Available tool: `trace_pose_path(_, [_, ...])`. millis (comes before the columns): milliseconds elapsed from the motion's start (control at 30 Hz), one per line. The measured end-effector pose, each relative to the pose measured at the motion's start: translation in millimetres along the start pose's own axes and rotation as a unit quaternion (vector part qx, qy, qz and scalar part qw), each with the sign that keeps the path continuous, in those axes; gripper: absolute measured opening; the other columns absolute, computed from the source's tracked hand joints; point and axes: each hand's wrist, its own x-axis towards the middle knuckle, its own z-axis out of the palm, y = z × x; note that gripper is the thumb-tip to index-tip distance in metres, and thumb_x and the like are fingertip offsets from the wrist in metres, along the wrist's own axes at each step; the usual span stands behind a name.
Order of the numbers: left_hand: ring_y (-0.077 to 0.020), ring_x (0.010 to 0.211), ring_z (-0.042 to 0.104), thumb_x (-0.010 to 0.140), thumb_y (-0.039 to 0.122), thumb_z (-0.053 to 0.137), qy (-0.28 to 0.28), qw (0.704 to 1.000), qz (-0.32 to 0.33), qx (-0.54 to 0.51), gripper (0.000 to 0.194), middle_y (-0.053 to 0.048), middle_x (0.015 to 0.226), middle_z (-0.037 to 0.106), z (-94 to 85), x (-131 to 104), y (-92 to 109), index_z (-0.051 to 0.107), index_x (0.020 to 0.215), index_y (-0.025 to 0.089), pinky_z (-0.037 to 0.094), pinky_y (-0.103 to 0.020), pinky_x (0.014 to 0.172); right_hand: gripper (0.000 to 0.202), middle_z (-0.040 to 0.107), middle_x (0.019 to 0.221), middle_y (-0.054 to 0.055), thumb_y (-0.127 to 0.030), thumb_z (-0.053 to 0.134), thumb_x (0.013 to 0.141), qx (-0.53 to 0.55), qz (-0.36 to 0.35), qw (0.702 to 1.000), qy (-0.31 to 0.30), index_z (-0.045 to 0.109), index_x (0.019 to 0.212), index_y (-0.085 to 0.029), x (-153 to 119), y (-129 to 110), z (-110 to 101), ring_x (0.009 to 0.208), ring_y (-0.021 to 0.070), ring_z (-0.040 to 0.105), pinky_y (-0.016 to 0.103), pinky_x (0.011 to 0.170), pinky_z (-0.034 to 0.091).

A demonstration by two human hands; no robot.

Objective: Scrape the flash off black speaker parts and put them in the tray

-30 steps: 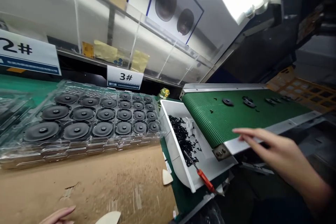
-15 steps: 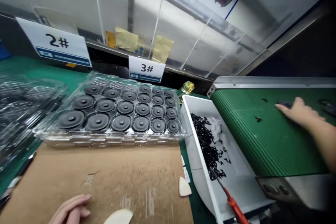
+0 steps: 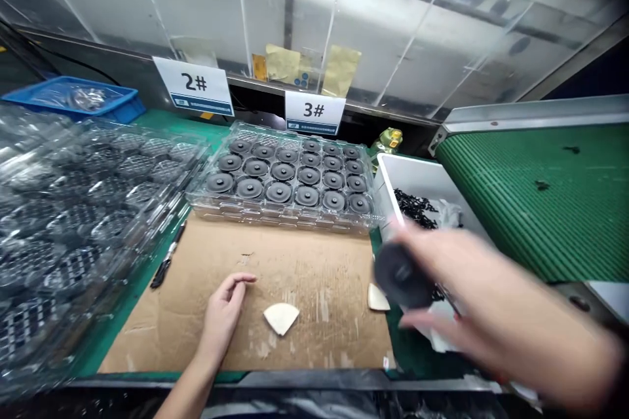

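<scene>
Disc (image 3: pixel 403 277): a round, flat, black part, blurred by motion, so its surface detail cannot be made out.
Hold: gripped in the fingers of the right hand (image 3: pixel 462 294), its face turned toward the camera.
Position: raised in the air, in front of the near end of the white bin (image 3: pixel 417 178), just right of the brown cardboard sheet (image 3: pixel 304 268).

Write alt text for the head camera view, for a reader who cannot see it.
The right hand, blurred, holds a black disc above a cardboard sheet where the left hand rests. Behind lie a clear tray of black discs, a white bin of small black parts and a green conveyor belt.
</scene>
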Motion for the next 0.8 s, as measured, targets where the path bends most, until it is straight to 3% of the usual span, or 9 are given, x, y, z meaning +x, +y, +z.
trace_pose_path(67, [-0.014, 0.059, 0.054, 0.079, 0.042, 0.056, -0.068, 0.996, -0.045, -0.04, 0.031, -0.007, 0.086, 0.065, 1.2, -20, 9, 0.061, 0.095, 0.016, 0.043, -0.025, 0.058, 0.081, 0.057, 0.114, 0.011, -0.043, 0.064, 0.081, 0.082, -0.074, 0.988, -0.105, 0.019, 0.144, -0.016, -25, -51, 65, 0.099, 0.0286, 0.055, 0.04, 0.086, 0.049])
trace_pose_path(133, [-0.0194, 0.071, 0.061, 0.076, 0.049, 0.06, -0.161, 0.978, -0.1, -0.091, 0.046, -0.012, 0.096, 0.065, 2.1, -48, 17, 0.059, 0.108, 0.016, 0.048, -0.03, 0.067, 0.095, 0.055, 0.117, 0.013, -0.052, 0.062, 0.08, 0.151, -0.07, 0.982, -0.091, 0.002, 0.145, -0.015, -52, -86, 124, 0.104, 0.0295, 0.053, 0.041, 0.089, 0.047])
trace_pose_path(200, [-0.0258, 0.088, 0.062, 0.07, 0.054, 0.064, -0.286, 0.917, -0.199, -0.194, 0.06, -0.014, 0.102, 0.064, 1.0, -77, 21, 0.056, 0.117, 0.017, 0.048, -0.036, 0.078, 0.101, 0.049, 0.125, 0.017, -0.06, 0.055, 0.081, 0.189, -0.044, 0.979, -0.063, -0.01, 0.143, -0.014, -77, -107, 171, 0.112, 0.0327, 0.049, 0.047, 0.091, 0.044])
trace_pose_path(267, [-0.0257, 0.089, 0.063, 0.066, 0.054, 0.068, -0.343, 0.854, -0.286, -0.267, 0.06, -0.013, 0.099, 0.066, -3.4, -101, 23, 0.06, 0.112, 0.016, 0.048, -0.034, 0.081, 0.106, 0.047, 0.128, 0.017, -0.063, 0.056, 0.078, 0.216, -0.012, 0.974, -0.068, -0.014, 0.142, -0.016, -95, -122, 203, 0.115, 0.0348, 0.046, 0.05, 0.092, 0.042])
trace_pose_path(400, [-0.0237, 0.082, 0.065, 0.064, 0.048, 0.072, -0.348, 0.808, -0.378, -0.288, 0.05, -0.011, 0.089, 0.069, -23.6, -122, 16, 0.066, 0.102, 0.016, 0.05, -0.03, 0.075, 0.108, 0.047, 0.129, 0.015, -0.053, 0.063, 0.078, 0.274, -0.014, 0.957, -0.097, -0.019, 0.14, -0.021, -106, -149, 223, 0.118, 0.0325, 0.044, 0.049, 0.095, 0.039])
trace_pose_path(567, [-0.0259, 0.097, 0.062, 0.07, 0.041, 0.07, -0.346, 0.782, -0.381, -0.351, 0.04, -0.012, 0.1, 0.068, -55.2, -126, 2, 0.066, 0.102, 0.017, 0.047, -0.035, 0.085, 0.107, 0.034, 0.14, 0.012, -0.046, 0.075, 0.068, 0.295, -0.027, 0.941, -0.165, 0.005, 0.144, -0.022, -83, -157, 199, 0.129, 0.0303, 0.029, 0.045, 0.104, 0.03])
trace_pose_path(667, [-0.0327, 0.111, 0.053, 0.075, 0.04, 0.067, -0.327, 0.772, -0.333, -0.432, 0.044, -0.011, 0.119, 0.059, -67.5, -128, -4, 0.058, 0.115, 0.024, 0.039, -0.047, 0.095, 0.066, 0.041, 0.134, 0.007, -0.038, 0.065, 0.079, 0.26, 0.079, 0.957, -0.099, 0.034, 0.136, -0.03, -65, -132, 204, 0.116, 0.0259, 0.046, 0.039, 0.096, 0.042])
trace_pose_path(733, [-0.0348, 0.119, 0.045, 0.078, 0.036, 0.064, -0.28, 0.779, -0.292, -0.479, 0.047, -0.01, 0.128, 0.053, -72.1, -129, -8, 0.051, 0.122, 0.029, 0.035, -0.049, 0.099, 0.041, 0.045, 0.125, 0.011, -0.03, 0.051, 0.087, 0.22, 0.168, 0.961, -0.023, 0.046, 0.128, -0.025, -55, -113, 225, 0.1, 0.0248, 0.056, 0.041, 0.085, 0.049])
trace_pose_path(800, [-0.0338, 0.123, 0.04, 0.081, 0.031, 0.062, -0.225, 0.787, -0.256, -0.514, 0.054, -0.009, 0.133, 0.048, -74.8, -129, -10, 0.04, 0.13, 0.033, 0.035, -0.046, 0.101, 0.031, 0.044, 0.121, 0.015, -0.027, 0.047, 0.088, 0.195, 0.202, 0.96, 0.02, 0.054, 0.117, -0.018, -51, -103, 253, 0.102, 0.0289, 0.054, 0.047, 0.086, 0.046])
